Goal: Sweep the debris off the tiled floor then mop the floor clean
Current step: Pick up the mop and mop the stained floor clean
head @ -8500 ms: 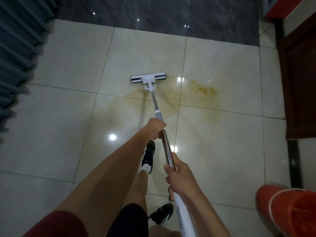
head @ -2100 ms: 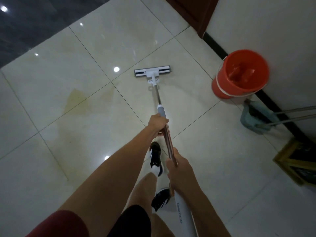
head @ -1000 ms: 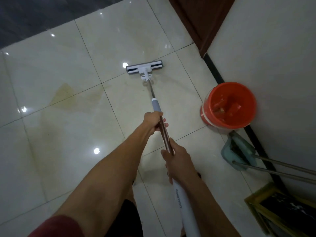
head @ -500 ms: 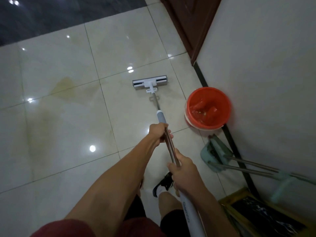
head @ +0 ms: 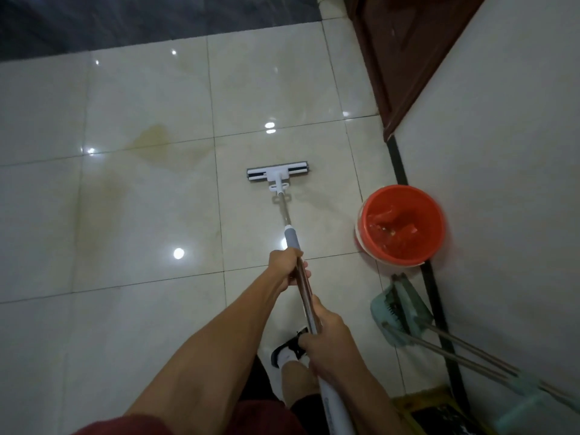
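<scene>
I hold a flat mop by its long metal handle. Its white and black mop head lies flat on the cream tiled floor, ahead of me. My left hand grips the handle higher up, just below the grey sleeve. My right hand grips it lower, near the white end section. A faint yellowish stain marks the tiles to the left of the mop head. A red bucket with water stands to the right, by the wall.
A white wall with a dark skirting strip runs along the right. A pale green dustpan and broom lean there behind the bucket. A brown door is at the upper right, a dark floor strip beyond the tiles. My shoe is below.
The view has swung from the stained tiles toward the right wall, bringing the bucket and dustpan into sight. The mop head has travelled right across the tiles, to just left of the bucket. Both hands kept their grip.
</scene>
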`<state>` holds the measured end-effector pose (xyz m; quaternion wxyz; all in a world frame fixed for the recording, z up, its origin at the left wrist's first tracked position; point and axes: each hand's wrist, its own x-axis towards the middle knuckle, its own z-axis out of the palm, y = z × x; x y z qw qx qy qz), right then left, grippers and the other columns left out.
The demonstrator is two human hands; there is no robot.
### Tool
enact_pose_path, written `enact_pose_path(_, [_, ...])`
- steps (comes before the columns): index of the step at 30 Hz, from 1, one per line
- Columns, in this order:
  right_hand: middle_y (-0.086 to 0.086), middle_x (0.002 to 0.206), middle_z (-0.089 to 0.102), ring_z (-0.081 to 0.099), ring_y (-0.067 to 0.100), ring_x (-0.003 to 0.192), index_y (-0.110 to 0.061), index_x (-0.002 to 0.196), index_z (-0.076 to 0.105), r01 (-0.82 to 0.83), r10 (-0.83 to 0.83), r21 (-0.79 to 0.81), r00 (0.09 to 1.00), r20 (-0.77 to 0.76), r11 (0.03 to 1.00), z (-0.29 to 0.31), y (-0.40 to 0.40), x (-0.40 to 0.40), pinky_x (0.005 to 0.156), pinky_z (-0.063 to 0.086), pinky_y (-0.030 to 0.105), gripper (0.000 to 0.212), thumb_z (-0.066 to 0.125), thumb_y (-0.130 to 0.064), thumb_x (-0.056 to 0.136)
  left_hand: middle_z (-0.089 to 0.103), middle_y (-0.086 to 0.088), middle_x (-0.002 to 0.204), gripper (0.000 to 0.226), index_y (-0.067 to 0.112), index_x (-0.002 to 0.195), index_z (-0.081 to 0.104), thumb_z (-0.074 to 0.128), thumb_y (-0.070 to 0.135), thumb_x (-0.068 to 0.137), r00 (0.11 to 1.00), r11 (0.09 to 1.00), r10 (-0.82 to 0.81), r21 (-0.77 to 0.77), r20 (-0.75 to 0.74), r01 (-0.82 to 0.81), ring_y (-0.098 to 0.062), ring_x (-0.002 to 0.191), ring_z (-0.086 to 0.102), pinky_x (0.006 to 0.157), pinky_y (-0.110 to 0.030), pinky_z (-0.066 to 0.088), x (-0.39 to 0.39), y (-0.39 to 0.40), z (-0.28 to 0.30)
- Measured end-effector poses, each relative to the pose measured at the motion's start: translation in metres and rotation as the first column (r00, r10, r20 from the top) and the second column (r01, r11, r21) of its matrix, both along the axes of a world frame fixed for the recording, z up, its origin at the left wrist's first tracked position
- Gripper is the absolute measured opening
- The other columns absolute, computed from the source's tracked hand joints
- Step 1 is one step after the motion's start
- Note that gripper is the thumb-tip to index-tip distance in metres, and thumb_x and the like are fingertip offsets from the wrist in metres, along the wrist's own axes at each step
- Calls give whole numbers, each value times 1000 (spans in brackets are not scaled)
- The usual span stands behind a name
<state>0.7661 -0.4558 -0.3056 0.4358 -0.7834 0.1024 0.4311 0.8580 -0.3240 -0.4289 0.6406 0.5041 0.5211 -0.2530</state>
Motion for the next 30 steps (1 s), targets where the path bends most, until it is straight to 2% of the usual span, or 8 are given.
enact_pose_path(9, [-1, 88, 65, 64, 10, 72, -38, 150, 39, -105, 105, -47, 994, -5, 993, -17, 15, 71, 56, 51, 16, 82, 58, -3, 79, 64, -15, 77, 7, 0, 95, 57, 57, 7, 95, 995, 995, 100, -32, 26, -100, -27, 52, 61, 47, -33, 56, 63, 20, -23])
enact_pose_path(12, [-9, 84, 57, 56, 5, 70, -33, 149, 42, -124, 124, -6, 992, 24, 992, -26, 44, 126, 53, 39, 8, 73, 62, -5, 85, 66, -17, 79, 12, -3, 99, 59, 58, 8, 94, 986, 987, 164, -2, 42, -164, -28, 55, 63, 57, -37, 59, 113, 51, -34])
enact_pose_path(14, [-4, 88, 60, 59, 11, 72, -32, 148, 42, -141, 141, -18, 990, 19, 990, -34, 63, 164, 56, 43, 14, 70, 61, -6, 85, 66, -16, 78, 13, -3, 101, 59, 58, 8, 94, 983, 984, 176, 10, 52, -176, -28, 56, 64, 64, -41, 60, 148, 74, -41])
enact_pose_path(17, [5, 101, 67, 66, 22, 83, -28, 146, 44, -209, 212, -64, 977, 33, 976, -51, 91, 222, 65, 53, 27, 71, 64, -7, 81, 66, -17, 81, 13, -3, 102, 57, 57, 8, 94, 981, 983, 182, 1, 65, -183, -28, 56, 65, 55, -38, 58, 203, 107, -46])
enact_pose_path(20, [6, 107, 65, 64, 24, 90, -25, 149, 41, -248, 253, -95, 967, 39, 964, -62, 125, 282, 71, 50, 28, 71, 65, -7, 84, 64, -20, 85, 15, -5, 105, 55, 58, 6, 95, 976, 978, 207, -28, 73, -205, -30, 58, 64, 44, -32, 54, 259, 146, -53])
enact_pose_path(23, [3, 106, 58, 58, 19, 87, -26, 155, 33, -271, 275, -73, 960, 49, 960, -66, 166, 338, 68, 45, 21, 75, 64, -6, 89, 66, -18, 81, 21, -7, 109, 58, 59, 7, 94, 975, 978, 210, -19, 77, -209, -28, 54, 66, 44, -32, 55, 310, 190, -57])
enact_pose_path(26, [9, 126, 58, 55, 19, 92, -25, 159, 23, -303, 306, -74, 951, 44, 950, -72, 209, 386, 69, 43, 20, 80, 63, -7, 91, 67, -17, 80, 21, -7, 109, 59, 58, 8, 95, 966, 969, 246, -10, 76, -246, -28, 55, 66, 43, -31, 54, 353, 234, -56])
enact_pose_path(30, [5, 115, 58, 60, 19, 84, -26, 158, 24, -348, 351, -60, 935, 41, 935, -75, 244, 418, 61, 50, 20, 80, 62, -6, 91, 67, -15, 80, 22, -6, 110, 59, 59, 10, 95, 956, 958, 284, 7, 77, -285, -27, 55, 67, 45, -31, 55, 381, 270, -54])
